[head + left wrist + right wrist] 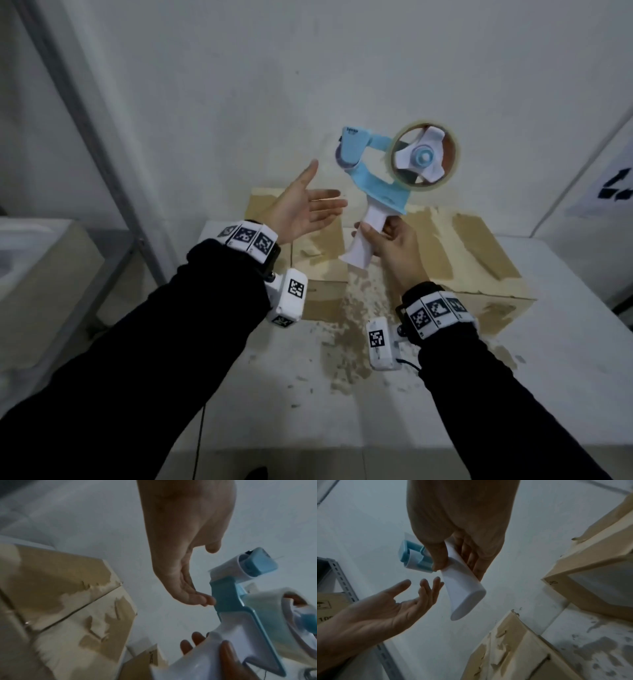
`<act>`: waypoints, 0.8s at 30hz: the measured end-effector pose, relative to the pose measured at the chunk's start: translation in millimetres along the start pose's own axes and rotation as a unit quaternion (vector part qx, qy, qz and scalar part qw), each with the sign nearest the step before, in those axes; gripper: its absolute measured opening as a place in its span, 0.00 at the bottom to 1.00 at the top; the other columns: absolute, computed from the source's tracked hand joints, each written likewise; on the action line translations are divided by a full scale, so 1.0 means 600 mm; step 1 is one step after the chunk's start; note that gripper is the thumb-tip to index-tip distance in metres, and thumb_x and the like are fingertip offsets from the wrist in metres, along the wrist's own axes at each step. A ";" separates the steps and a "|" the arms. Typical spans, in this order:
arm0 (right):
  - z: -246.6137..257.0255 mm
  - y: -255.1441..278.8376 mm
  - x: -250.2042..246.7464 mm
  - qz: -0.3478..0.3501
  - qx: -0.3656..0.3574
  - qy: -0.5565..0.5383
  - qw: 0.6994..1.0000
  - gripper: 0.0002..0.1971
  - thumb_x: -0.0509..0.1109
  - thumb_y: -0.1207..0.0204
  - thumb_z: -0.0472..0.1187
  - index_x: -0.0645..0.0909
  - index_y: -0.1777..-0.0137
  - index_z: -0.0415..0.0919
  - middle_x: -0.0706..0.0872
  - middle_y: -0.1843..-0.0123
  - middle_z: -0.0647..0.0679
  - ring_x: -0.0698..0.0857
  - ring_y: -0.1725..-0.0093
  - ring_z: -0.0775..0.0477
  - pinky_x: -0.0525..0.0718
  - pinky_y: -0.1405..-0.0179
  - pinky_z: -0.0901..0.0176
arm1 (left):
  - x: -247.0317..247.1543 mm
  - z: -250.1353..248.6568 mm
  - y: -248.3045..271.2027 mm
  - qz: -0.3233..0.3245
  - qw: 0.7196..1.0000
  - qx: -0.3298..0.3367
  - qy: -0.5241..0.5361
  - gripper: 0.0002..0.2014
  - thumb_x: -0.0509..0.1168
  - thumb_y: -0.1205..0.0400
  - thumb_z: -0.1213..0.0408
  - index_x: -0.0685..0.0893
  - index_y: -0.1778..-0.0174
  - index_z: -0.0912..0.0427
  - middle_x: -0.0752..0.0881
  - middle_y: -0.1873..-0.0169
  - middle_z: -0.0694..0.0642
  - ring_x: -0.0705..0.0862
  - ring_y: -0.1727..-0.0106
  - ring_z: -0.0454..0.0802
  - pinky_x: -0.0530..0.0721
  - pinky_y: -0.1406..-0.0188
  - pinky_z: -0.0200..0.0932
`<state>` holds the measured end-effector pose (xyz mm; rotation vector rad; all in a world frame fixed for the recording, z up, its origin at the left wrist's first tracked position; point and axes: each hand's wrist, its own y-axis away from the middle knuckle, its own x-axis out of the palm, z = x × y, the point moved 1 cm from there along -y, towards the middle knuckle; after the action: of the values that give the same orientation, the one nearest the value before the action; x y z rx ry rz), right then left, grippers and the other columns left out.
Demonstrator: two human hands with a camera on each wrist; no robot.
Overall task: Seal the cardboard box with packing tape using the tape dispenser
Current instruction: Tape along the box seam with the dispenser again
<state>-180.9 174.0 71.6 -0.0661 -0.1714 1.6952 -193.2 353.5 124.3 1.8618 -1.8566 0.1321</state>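
Blue and white plastic tape dispenser (394, 171) is raised above two cardboard boxes (455, 253) on the table (513, 394); our right hand (394, 246) grips its handle. Our left hand (301, 209) hovers open-palmed beside it. No taping yet: next we likely free the tape end.

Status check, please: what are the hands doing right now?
Right hand grips tape dispenser handle, raised. Left hand open beside it. Cardboard boxes below, untaped. Nothing blocking.

right box (479, 260) partly behind dispenser (390, 164)
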 end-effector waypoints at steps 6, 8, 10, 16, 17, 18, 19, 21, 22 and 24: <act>0.014 -0.045 0.069 0.016 -0.001 -0.003 1.000 0.16 0.72 0.24 0.31 0.77 0.37 0.29 0.87 0.42 0.35 0.87 0.43 0.40 0.85 0.40 0.47 | -0.057 -0.056 -0.041 0.007 0.999 0.011 0.038 0.16 0.66 0.21 0.50 0.83 0.53 0.61 0.87 0.69 0.51 0.83 0.73 0.40 0.85 0.70 0.31; 0.011 -0.066 0.089 0.012 0.017 -0.037 0.999 0.11 0.70 0.24 0.28 0.78 0.42 0.31 0.89 0.50 0.40 0.88 0.51 0.43 0.87 0.44 0.49 | -0.083 -0.070 -0.056 -0.007 0.999 0.018 0.040 0.08 0.66 0.20 0.58 0.84 0.58 0.60 0.85 0.75 0.48 0.81 0.77 0.37 0.82 0.74 0.28; 0.007 -0.086 0.108 -0.006 0.032 -0.049 0.998 0.11 0.72 0.27 0.27 0.77 0.47 0.35 0.88 0.58 0.42 0.87 0.59 0.44 0.87 0.53 0.52 | -0.106 -0.087 -0.068 -0.012 1.000 0.004 0.011 0.07 0.65 0.19 0.62 0.85 0.59 0.60 0.83 0.77 0.47 0.79 0.78 0.37 0.81 0.74 0.27; -0.015 -0.141 0.130 -0.067 0.034 0.051 0.996 0.04 0.74 0.28 0.31 0.81 0.58 0.32 0.81 0.72 0.43 0.79 0.78 0.55 0.79 0.75 0.66 | -0.149 -0.122 -0.098 -0.050 0.991 -0.051 -0.111 0.09 0.61 0.17 0.64 0.82 0.61 0.60 0.82 0.72 0.49 0.79 0.71 0.40 0.79 0.73 0.29; -0.021 -0.152 0.130 -0.070 0.038 0.076 0.994 0.04 0.75 0.30 0.31 0.81 0.62 0.34 0.82 0.72 0.43 0.79 0.78 0.56 0.79 0.75 0.67 | -0.154 -0.122 -0.105 -0.058 0.988 -0.058 -0.134 0.09 0.59 0.17 0.65 0.81 0.62 0.60 0.81 0.69 0.50 0.79 0.69 0.41 0.77 0.71 0.30; -0.025 -0.162 0.130 -0.070 0.041 0.099 0.992 0.05 0.75 0.31 0.30 0.81 0.64 0.37 0.83 0.71 0.44 0.80 0.77 0.55 0.80 0.74 0.66 | -0.158 -0.120 -0.112 -0.068 0.983 -0.065 -0.159 0.10 0.58 0.17 0.65 0.81 0.62 0.59 0.81 0.67 0.50 0.79 0.67 0.42 0.75 0.69 0.31; -0.031 -0.173 0.131 -0.064 0.047 0.119 0.990 0.05 0.75 0.32 0.30 0.82 0.63 0.38 0.85 0.69 0.43 0.82 0.74 0.53 0.81 0.72 0.64 | -0.162 -0.115 -0.119 -0.081 0.978 -0.070 -0.180 0.10 0.58 0.17 0.65 0.80 0.63 0.59 0.81 0.66 0.50 0.79 0.66 0.43 0.74 0.68 0.32; -0.037 -0.195 0.136 -0.027 0.063 0.144 0.987 0.07 0.74 0.34 0.28 0.85 0.58 0.36 0.88 0.64 0.41 0.86 0.69 0.47 0.84 0.69 0.58 | -0.172 -0.106 -0.135 -0.116 0.970 -0.071 -0.203 0.09 0.58 0.18 0.65 0.80 0.63 0.57 0.82 0.66 0.49 0.80 0.67 0.42 0.73 0.71 0.32; -0.040 -0.206 0.139 -0.003 0.075 0.150 0.986 0.09 0.74 0.35 0.27 0.85 0.55 0.35 0.89 0.62 0.40 0.87 0.68 0.44 0.86 0.68 0.56 | -0.177 -0.102 -0.144 -0.131 0.968 -0.070 -0.205 0.09 0.58 0.19 0.64 0.80 0.64 0.56 0.83 0.66 0.49 0.81 0.67 0.42 0.72 0.72 0.33; -0.039 -0.228 0.144 0.034 0.095 0.163 0.982 0.10 0.75 0.36 0.26 0.85 0.54 0.33 0.88 0.63 0.38 0.88 0.70 0.39 0.86 0.68 0.54 | -0.187 -0.096 -0.160 -0.147 0.966 -0.070 -0.200 0.08 0.58 0.20 0.64 0.80 0.64 0.56 0.83 0.65 0.49 0.81 0.67 0.43 0.71 0.73 0.34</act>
<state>-54.9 278.2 74.2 -0.2068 0.2393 1.7366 -92.3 473.9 101.6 2.1523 -1.7478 -0.4995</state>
